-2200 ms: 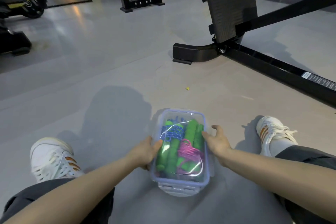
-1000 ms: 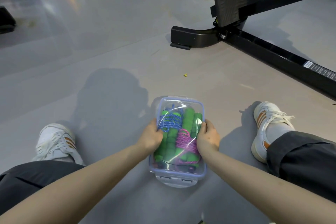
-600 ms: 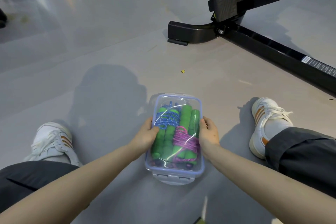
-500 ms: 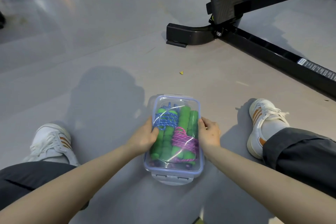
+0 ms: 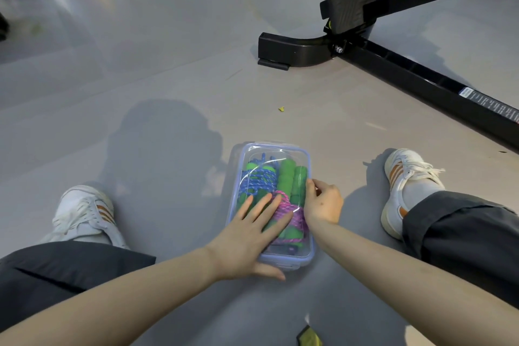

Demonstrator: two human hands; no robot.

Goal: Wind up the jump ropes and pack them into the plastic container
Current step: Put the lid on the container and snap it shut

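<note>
Jump ropes (image 5: 286, 177) lie inside the lidded plastic container (image 5: 276, 146). Left hand (image 5: 247, 236) presses flat on its lid, fingers straight. Right hand (image 5: 323, 205) grips its right edge.

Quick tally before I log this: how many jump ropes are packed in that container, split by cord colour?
Blue jump rope: 1
Pink jump rope: 1
Total: 2, both wound around green handles inside the plastic container, seen through its clear lid.
</note>
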